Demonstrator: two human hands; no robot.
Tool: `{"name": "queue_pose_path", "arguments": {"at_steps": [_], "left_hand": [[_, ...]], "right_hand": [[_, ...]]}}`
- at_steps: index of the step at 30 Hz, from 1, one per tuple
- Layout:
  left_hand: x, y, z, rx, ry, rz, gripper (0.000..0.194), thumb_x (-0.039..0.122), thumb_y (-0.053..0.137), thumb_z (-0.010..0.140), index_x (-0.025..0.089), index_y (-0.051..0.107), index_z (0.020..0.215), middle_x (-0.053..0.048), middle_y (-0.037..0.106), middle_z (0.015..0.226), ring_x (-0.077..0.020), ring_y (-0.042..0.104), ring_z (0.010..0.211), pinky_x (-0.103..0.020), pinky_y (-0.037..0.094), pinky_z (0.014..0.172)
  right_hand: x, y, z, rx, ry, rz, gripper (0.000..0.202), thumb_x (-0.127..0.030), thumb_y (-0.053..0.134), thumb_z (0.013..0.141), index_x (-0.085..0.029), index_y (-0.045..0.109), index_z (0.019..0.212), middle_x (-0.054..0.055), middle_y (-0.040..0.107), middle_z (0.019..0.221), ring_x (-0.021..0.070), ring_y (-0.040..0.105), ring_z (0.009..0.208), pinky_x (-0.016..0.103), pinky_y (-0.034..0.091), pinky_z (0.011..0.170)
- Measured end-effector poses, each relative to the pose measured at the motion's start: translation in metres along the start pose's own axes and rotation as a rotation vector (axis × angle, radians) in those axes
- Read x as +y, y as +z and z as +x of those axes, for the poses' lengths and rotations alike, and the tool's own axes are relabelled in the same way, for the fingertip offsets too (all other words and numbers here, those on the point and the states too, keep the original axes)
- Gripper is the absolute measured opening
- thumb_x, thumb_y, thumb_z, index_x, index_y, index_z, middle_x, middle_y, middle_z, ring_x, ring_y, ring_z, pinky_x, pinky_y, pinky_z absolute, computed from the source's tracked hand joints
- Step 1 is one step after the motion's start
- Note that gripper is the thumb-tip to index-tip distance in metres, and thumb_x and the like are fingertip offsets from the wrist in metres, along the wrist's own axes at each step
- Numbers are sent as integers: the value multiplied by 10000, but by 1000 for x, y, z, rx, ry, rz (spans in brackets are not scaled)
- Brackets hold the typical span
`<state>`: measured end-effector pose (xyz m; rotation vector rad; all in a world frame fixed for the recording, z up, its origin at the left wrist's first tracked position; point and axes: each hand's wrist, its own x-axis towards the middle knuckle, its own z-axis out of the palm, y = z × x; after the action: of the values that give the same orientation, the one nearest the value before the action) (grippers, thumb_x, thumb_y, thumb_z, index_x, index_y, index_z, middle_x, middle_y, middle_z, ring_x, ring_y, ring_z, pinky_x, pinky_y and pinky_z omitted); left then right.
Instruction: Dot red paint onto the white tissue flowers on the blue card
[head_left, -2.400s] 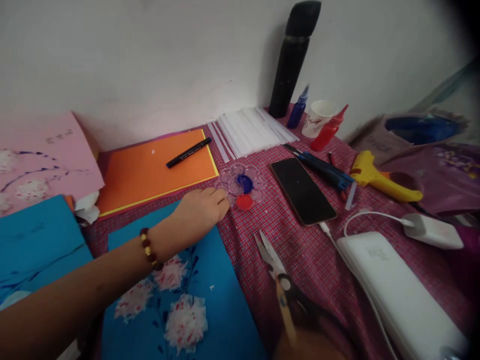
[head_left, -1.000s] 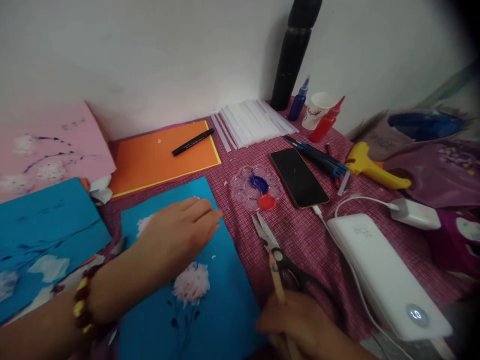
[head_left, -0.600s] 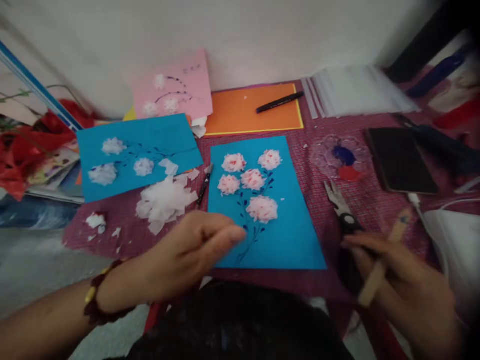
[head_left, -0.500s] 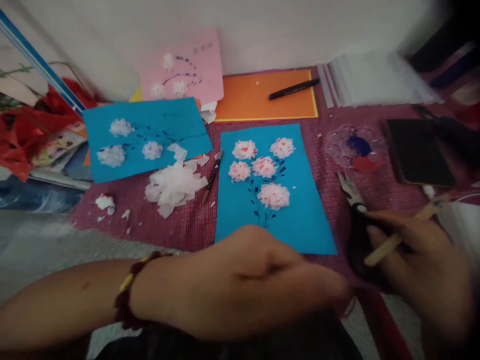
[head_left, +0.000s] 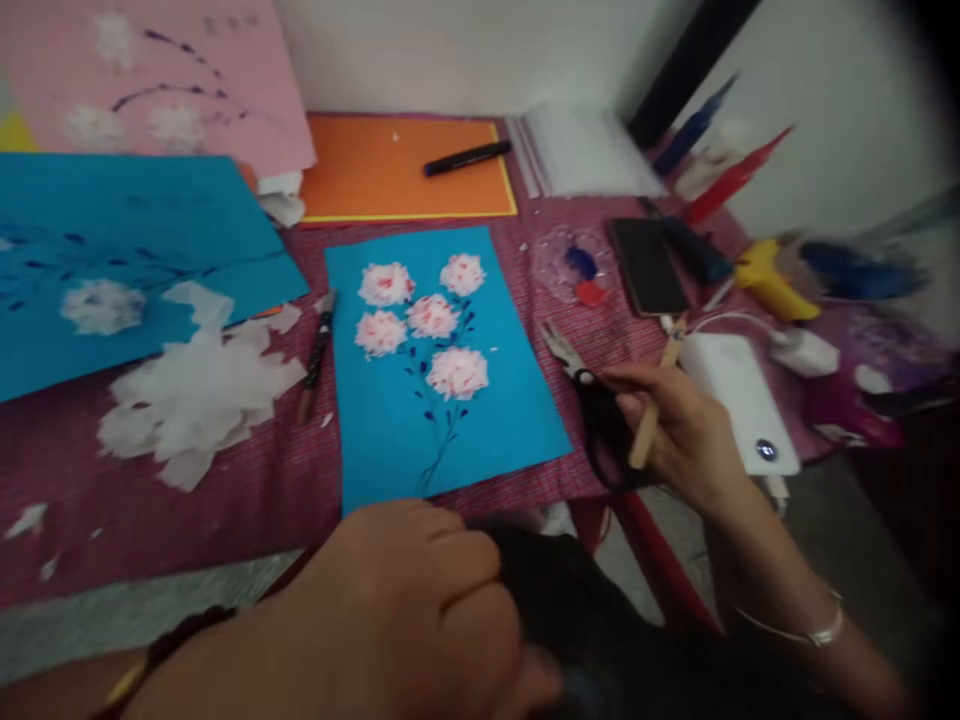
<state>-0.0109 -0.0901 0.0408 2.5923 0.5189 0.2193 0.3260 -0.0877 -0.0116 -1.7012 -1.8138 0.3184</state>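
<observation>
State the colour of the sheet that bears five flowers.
The sheet is blue; the head view shows it best.

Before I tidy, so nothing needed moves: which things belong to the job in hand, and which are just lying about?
Likely the job's: wooden stick in the right hand; scissors; blue flower picture; paint palette; white paper pieces.

Likely lying about: smartphone; power bank; white adapter.
</observation>
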Motion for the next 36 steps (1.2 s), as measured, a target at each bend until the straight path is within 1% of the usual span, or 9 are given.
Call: {"name": "queue_pose_path", "arguments": {"at_steps": [4,7,9,14,21,25,29,32,36], "left_hand": [[-9,1,35,-93,256,214,53,211,592,870,213,595,816,4,573,690,-158,480,660,-300,359,603],[-20,15,53,-28,324,292,58,221,605,862,202,598,808,2,591,712,-165,471,661,-319,327,600],[-28,24,62,47,323,319,77,229,583,875,193,609,813,-14,619,758,-176,486,689,-334,320,610],[-41,40,73,65,329,330,138,261,577,884,181,611,776,-37,644,800,-187,515,715,-341,318,597],[-42,48,74,100,380,364,115,247,585,863,175,614,779,-38,655,779,-190,570,692,-327,379,583],[-36,41,73,119,380,437,127,209,516,884,174,603,799,-54,654,803,-203,592,706,-327,408,593],[-34,29,72,84,364,410,124,194,500,898,178,572,798,-28,580,737,-187,543,644,-318,373,537],[-39,32,71,122,361,352,134,191,483,921,169,584,835,-13,544,737,-169,503,621,-315,340,515],[-45,45,68,189,393,305,166,192,490,931,171,584,795,-12,540,765,-169,502,660,-320,347,546]], "right_hand": [[-15,-16,23,378,129,214,392,-436,340,988,-224,583,1210,12,611,711,137,565,565,303,460,546],[-19,-16,57,472,146,264,393,-456,364,979,-187,649,1005,-17,499,620,107,462,517,266,358,485],[-13,-12,82,506,138,276,331,-434,403,968,-182,596,875,-33,462,587,99,433,506,261,329,486],[19,5,117,465,178,142,142,-314,481,921,-214,498,821,-31,482,611,107,450,534,262,336,519],[39,15,115,374,288,87,116,-272,501,882,-200,552,807,-22,536,583,117,480,518,259,348,506],[43,13,113,357,310,173,170,-306,500,886,-188,563,781,-30,534,542,113,475,479,258,361,495],[46,12,113,380,376,219,163,-322,558,860,-189,591,773,-14,556,535,122,478,457,276,353,470],[42,10,113,395,370,258,141,-304,580,843,-197,588,753,-10,543,524,123,471,445,288,342,453],[24,1,112,593,390,372,87,-260,622,797,-204,619,730,-3,527,526,114,452,449,291,324,442]]}}
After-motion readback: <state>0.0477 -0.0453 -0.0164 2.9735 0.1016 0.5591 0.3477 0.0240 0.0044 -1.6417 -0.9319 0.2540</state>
